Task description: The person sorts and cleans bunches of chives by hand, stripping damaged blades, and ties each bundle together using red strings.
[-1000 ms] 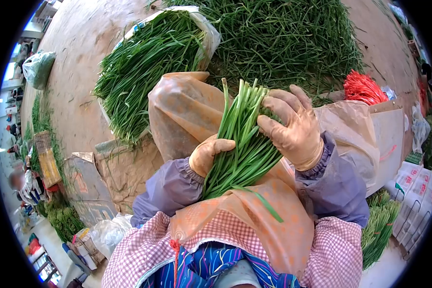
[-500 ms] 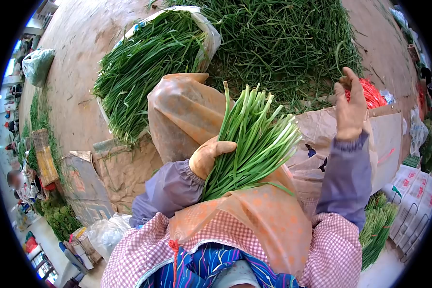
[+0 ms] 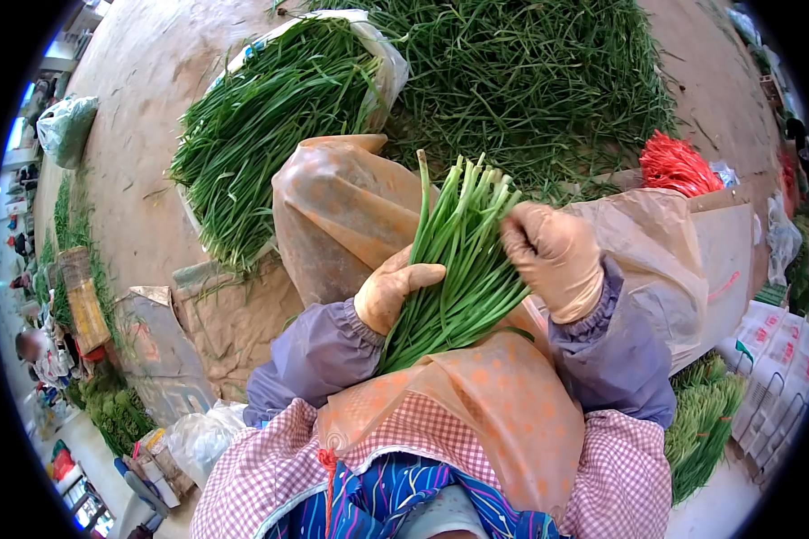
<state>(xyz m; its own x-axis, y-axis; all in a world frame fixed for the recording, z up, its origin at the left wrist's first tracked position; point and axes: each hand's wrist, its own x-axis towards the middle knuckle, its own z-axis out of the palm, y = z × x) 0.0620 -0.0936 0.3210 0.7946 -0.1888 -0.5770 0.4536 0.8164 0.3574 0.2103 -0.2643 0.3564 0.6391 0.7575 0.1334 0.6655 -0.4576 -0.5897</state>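
A bunch of long green stalks (image 3: 454, 269) with pale cut ends pointing up lies across my lap. My left hand (image 3: 393, 289), in a tan glove, is wrapped round the left side of the bunch, thumb across the front. On the right side, my right hand (image 3: 555, 259), gloved as well, has its fingers curled against the stalks near their upper ends. Whether those fingers grip any stalk cannot be made out.
Loose greens (image 3: 521, 81) are heaped ahead, beside a white bag full of greens (image 3: 279, 126). Red strips (image 3: 679, 166) lie right. Tied bundles (image 3: 706, 422) and white packages (image 3: 777, 359) stand at the lower right. A person (image 3: 49, 350) is far left.
My right hand moved away from the bunch to the right, then came back to it with fingers curled. The stalks fanned out and are closer together again. My left hand kept its hold.
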